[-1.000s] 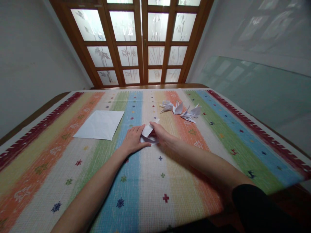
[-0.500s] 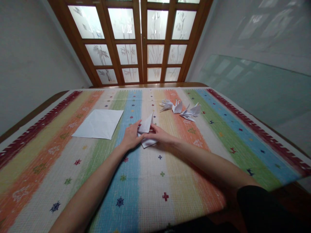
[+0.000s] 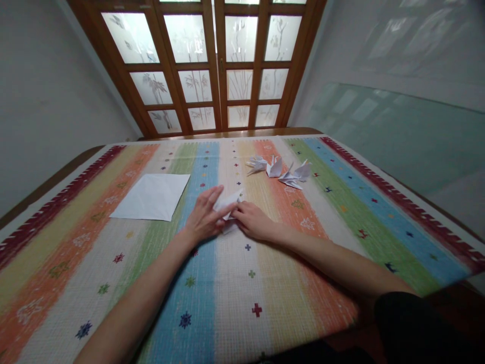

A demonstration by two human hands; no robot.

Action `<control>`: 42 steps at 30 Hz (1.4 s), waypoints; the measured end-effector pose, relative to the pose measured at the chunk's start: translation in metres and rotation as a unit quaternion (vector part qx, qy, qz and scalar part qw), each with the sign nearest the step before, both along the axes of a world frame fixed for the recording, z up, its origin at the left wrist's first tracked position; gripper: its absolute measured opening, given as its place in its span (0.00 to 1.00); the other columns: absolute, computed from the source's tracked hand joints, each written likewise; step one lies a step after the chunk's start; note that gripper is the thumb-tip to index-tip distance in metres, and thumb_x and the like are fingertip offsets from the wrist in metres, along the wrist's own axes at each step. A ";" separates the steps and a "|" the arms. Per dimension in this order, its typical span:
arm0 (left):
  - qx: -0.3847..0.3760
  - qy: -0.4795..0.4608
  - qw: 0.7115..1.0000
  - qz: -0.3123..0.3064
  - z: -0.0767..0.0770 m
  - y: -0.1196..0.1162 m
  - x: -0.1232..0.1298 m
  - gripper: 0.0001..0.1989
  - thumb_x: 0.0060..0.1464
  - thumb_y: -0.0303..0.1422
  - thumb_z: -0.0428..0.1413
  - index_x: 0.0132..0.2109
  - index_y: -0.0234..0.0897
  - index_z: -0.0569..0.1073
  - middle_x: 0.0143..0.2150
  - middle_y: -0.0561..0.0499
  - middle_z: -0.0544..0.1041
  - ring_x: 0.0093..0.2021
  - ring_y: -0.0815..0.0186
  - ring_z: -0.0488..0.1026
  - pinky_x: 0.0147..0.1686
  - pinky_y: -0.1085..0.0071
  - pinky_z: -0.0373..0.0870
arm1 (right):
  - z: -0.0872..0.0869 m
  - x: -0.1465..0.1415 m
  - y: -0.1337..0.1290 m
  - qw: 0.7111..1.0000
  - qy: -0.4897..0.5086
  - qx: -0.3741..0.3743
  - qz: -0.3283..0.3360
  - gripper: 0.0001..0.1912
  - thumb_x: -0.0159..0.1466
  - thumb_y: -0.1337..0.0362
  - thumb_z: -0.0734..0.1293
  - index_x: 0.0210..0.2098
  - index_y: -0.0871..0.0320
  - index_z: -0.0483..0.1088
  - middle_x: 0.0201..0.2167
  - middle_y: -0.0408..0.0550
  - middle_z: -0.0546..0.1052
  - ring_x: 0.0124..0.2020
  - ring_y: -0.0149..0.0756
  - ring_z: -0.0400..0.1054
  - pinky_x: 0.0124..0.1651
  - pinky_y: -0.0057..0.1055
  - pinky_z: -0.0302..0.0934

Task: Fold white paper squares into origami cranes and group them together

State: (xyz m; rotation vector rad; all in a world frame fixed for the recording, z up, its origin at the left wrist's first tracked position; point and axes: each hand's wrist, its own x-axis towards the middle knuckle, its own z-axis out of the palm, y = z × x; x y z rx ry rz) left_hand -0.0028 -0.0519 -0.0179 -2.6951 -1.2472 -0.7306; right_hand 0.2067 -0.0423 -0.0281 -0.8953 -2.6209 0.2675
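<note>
A small folded white paper (image 3: 230, 199) lies on the striped tablecloth at the middle, between my two hands. My left hand (image 3: 206, 215) is spread with its fingers apart, one finger reaching across the paper. From the right, the closed fingers of my right hand (image 3: 252, 218) pinch the paper's near right edge. Part of the paper is hidden under the fingers.
A flat white sheet (image 3: 151, 197) lies to the left on the tablecloth (image 3: 231, 303). Several folded paper figures, among them a winged one (image 3: 296, 175), stand at the back right. Wooden doors with glass panes rise beyond the table.
The paper's raised flap has come down lower. My left hand has opened and its fingers have spread, while my right fingers have closed on the paper's edge.
</note>
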 end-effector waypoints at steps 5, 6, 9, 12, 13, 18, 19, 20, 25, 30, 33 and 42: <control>0.013 0.096 0.990 -0.105 0.022 -0.007 0.006 0.16 0.57 0.32 0.56 0.53 0.51 0.71 0.69 0.51 0.59 0.71 0.51 0.47 0.67 0.46 0.47 | -0.004 0.002 0.001 1.000 -0.005 0.008 0.007 0.10 0.63 0.67 0.63 0.43 0.62 0.72 0.47 0.60 0.71 0.47 0.47 0.63 0.51 0.45 0.60; 0.016 0.098 0.990 -0.095 0.025 -0.007 0.007 0.14 0.58 0.32 0.56 0.51 0.49 0.71 0.69 0.51 0.58 0.71 0.51 0.47 0.67 0.45 0.47 | -0.003 0.004 0.002 1.000 0.005 -0.003 0.014 0.11 0.63 0.67 0.63 0.43 0.62 0.72 0.46 0.59 0.72 0.47 0.46 0.63 0.52 0.45 0.60; 0.006 0.098 0.992 -0.074 0.031 -0.005 0.007 0.10 0.57 0.33 0.57 0.47 0.46 0.73 0.69 0.50 0.59 0.70 0.51 0.49 0.67 0.44 0.47 | 0.000 0.013 0.001 0.996 0.055 -0.045 0.045 0.12 0.64 0.68 0.64 0.47 0.60 0.72 0.47 0.55 0.74 0.49 0.43 0.65 0.54 0.43 0.60; 0.003 0.088 0.993 -0.073 0.033 -0.004 0.007 0.06 0.56 0.35 0.59 0.43 0.44 0.73 0.67 0.50 0.62 0.68 0.51 0.53 0.66 0.43 0.49 | 0.001 0.023 0.001 0.992 0.091 -0.070 0.055 0.12 0.64 0.68 0.64 0.46 0.58 0.73 0.47 0.55 0.75 0.50 0.41 0.67 0.54 0.43 0.61; 0.007 0.081 0.994 -0.068 0.033 -0.004 0.008 0.06 0.56 0.36 0.59 0.41 0.43 0.74 0.66 0.49 0.62 0.68 0.50 0.53 0.66 0.43 0.49 | 0.001 0.026 0.001 0.992 0.094 -0.071 0.050 0.11 0.64 0.68 0.64 0.45 0.58 0.74 0.47 0.55 0.76 0.49 0.41 0.67 0.53 0.44 0.61; 0.028 0.043 0.999 -0.004 0.031 -0.003 0.009 0.08 0.56 0.39 0.59 0.35 0.40 0.74 0.67 0.46 0.61 0.69 0.45 0.50 0.64 0.39 0.51 | -0.002 0.033 0.003 0.993 0.096 -0.053 0.033 0.09 0.65 0.67 0.65 0.39 0.59 0.77 0.43 0.55 0.78 0.45 0.42 0.69 0.51 0.45 0.61; 0.027 0.035 0.999 0.010 0.030 -0.004 0.010 0.08 0.56 0.39 0.59 0.35 0.39 0.74 0.67 0.46 0.60 0.69 0.44 0.48 0.64 0.38 0.51 | -0.002 0.033 0.003 0.993 0.102 -0.057 0.031 0.09 0.65 0.67 0.64 0.38 0.59 0.77 0.42 0.55 0.78 0.45 0.42 0.69 0.51 0.45 0.61; 0.025 0.030 0.999 0.022 0.029 -0.004 0.012 0.08 0.55 0.38 0.59 0.34 0.39 0.74 0.68 0.46 0.59 0.70 0.43 0.46 0.63 0.37 0.51 | -0.003 0.033 0.004 0.992 0.108 -0.064 0.030 0.09 0.65 0.66 0.64 0.38 0.59 0.77 0.42 0.55 0.78 0.45 0.42 0.69 0.50 0.44 0.62; 0.012 0.044 0.998 0.050 0.027 -0.007 0.020 0.05 0.54 0.33 0.60 0.32 0.38 0.76 0.66 0.47 0.63 0.70 0.42 0.46 0.63 0.35 0.50 | -0.003 0.032 0.004 0.986 0.136 -0.092 0.012 0.07 0.64 0.65 0.65 0.36 0.58 0.77 0.40 0.54 0.79 0.43 0.40 0.70 0.50 0.42 0.62; 0.022 0.083 0.994 0.063 0.026 -0.009 0.026 0.05 0.56 0.30 0.56 0.34 0.37 0.78 0.61 0.43 0.69 0.65 0.46 0.58 0.63 0.41 0.54 | -0.004 0.029 0.004 0.986 0.139 -0.085 -0.033 0.05 0.64 0.64 0.67 0.33 0.58 0.74 0.36 0.51 0.77 0.40 0.39 0.68 0.47 0.39 0.62; 0.018 0.114 0.993 0.039 0.029 -0.008 0.023 0.07 0.56 0.35 0.58 0.37 0.38 0.78 0.60 0.42 0.70 0.64 0.45 0.59 0.63 0.42 0.54 | -0.005 0.026 0.005 0.988 0.125 -0.075 -0.055 0.06 0.64 0.65 0.67 0.31 0.59 0.73 0.35 0.51 0.75 0.39 0.39 0.67 0.46 0.37 0.61; 0.011 0.151 0.989 0.004 0.061 -0.003 0.014 0.03 0.48 0.28 0.64 0.29 0.41 0.80 0.56 0.48 0.72 0.63 0.46 0.60 0.65 0.42 0.47 | -0.004 0.024 0.007 0.989 0.110 -0.086 -0.055 0.06 0.64 0.67 0.66 0.31 0.60 0.72 0.36 0.53 0.73 0.41 0.40 0.66 0.47 0.38 0.60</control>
